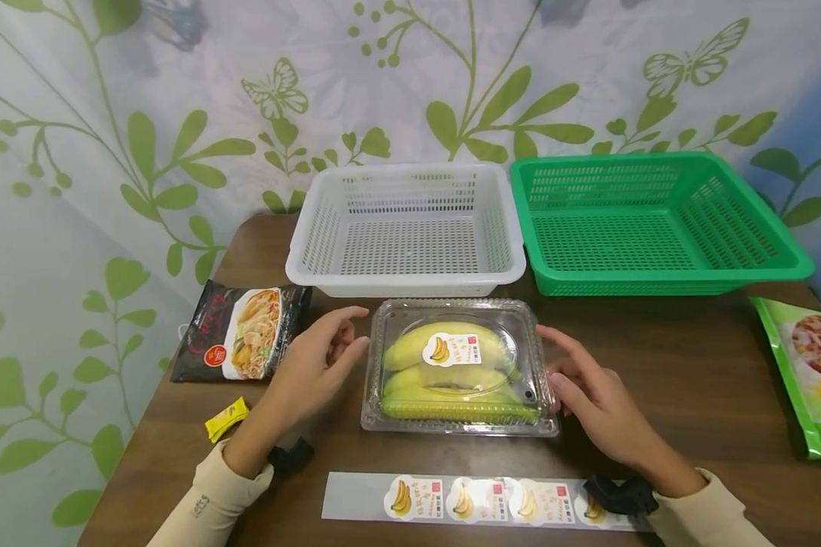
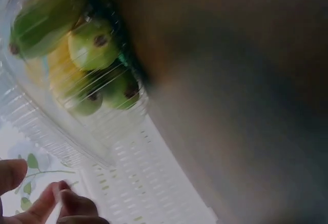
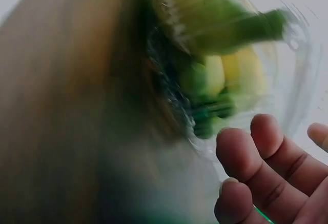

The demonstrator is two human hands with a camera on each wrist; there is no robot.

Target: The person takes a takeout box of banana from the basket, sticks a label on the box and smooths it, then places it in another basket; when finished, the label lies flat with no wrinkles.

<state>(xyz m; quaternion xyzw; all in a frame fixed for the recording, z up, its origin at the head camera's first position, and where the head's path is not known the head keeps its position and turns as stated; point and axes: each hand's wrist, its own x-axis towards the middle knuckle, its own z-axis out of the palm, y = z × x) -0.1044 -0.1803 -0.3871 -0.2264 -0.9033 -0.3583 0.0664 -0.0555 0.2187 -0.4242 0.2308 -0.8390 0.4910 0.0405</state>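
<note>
While the box (image 1: 451, 427) of bananas (image 1: 445, 399) sits flat on the table (image 1: 342, 448) between the left hand (image 1: 321, 357) and the right hand (image 1: 598, 399), the head view shows a label (image 1: 451, 349) on its lid. The left hand is just beside the box, thumb and forefinger parted, gripping nothing. The right hand is at the box's right edge, fingers loosely bent, without a grip; contact cannot be determined. Behind the box stands a white basket (image 1: 410, 281), with a green basket (image 1: 664, 275) to its right. A label strip (image 1: 356, 496) lies in front. A noodle pack (image 1: 253, 334) lies at left.

In the left wrist view, the fingertips are apart from the box.

In the right wrist view, partly blurred, the fingers overlap the clear wall; nothing is grasped.
</note>
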